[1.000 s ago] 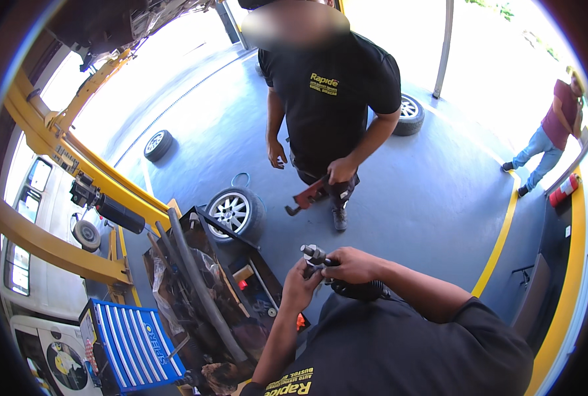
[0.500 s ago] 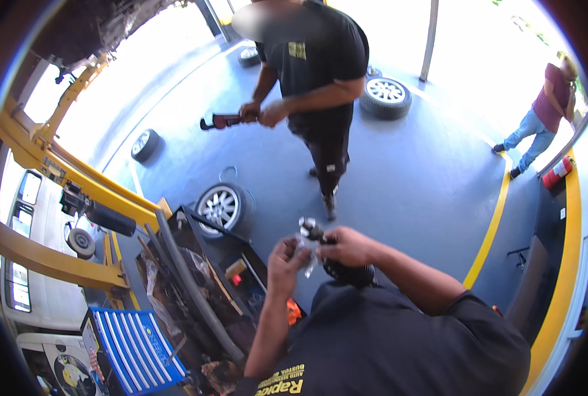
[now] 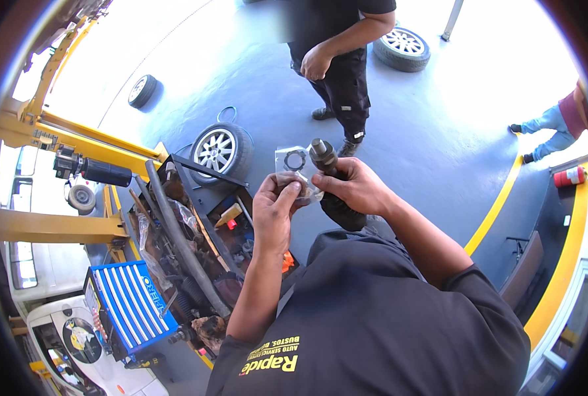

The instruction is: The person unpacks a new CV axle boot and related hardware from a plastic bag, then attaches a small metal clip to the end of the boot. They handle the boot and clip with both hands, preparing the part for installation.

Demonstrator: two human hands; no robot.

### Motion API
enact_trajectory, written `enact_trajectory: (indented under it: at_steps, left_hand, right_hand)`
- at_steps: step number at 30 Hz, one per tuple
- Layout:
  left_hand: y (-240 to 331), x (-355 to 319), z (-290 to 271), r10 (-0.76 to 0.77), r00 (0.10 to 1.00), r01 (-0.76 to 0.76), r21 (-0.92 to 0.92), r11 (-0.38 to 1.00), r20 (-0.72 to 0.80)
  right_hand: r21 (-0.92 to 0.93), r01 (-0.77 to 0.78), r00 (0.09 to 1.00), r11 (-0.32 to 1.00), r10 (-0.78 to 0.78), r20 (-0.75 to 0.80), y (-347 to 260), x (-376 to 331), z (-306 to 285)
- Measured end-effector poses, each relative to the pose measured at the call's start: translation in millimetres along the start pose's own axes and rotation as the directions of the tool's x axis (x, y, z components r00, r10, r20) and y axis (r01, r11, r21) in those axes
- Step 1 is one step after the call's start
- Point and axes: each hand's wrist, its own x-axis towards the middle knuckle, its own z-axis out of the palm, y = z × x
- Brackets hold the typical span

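Note:
In front of my chest, my left hand (image 3: 282,198) pinches a small clear plastic bag (image 3: 282,157). A dark flat ring (image 3: 295,160) shows inside it. My right hand (image 3: 355,187) grips a dark car shaft part (image 3: 323,153) with a silver stub end pointing up and away. Below that hand hangs a black ribbed rubber boot (image 3: 343,214), seemingly on the same part. The bag's edge lies against the shaft part, and my two hands are close together.
A person in dark work clothes (image 3: 347,72) stands ahead. Wheels (image 3: 216,150) lie on the blue floor. At left are a cart of scrap parts (image 3: 195,244), a blue drawer cabinet (image 3: 130,305) and a yellow lift (image 3: 56,224). A fire extinguisher (image 3: 569,177) is at right.
Both hands and the shaft part appear higher in view, and the bag is now spread so its ring shows. The person ahead has shifted; the wrench they held is out of sight.

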Motion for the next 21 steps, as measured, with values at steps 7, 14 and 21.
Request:
enact_trajectory:
  at_steps: [7,14,21]
  left_hand:
    - [18.1,42.4,19.6,0.082,0.997,-0.078,0.369,0.926,0.005]
    - [48.9,71.5,54.5,-0.097,0.994,0.059,0.534,0.843,0.043]
    - [55.4,88.3,74.0,-0.137,0.988,0.068,0.620,0.781,0.065]
  right_hand:
    - [0.218,-0.057,0.997,0.974,0.066,-0.031,-4.1,28.5,-89.5]
    - [-0.137,0.105,0.968,0.985,-0.070,0.241,-35.3,57.0,-159.0]
    - [-0.196,0.173,0.887,0.965,-0.066,0.457,-46.0,94.4,-175.8]
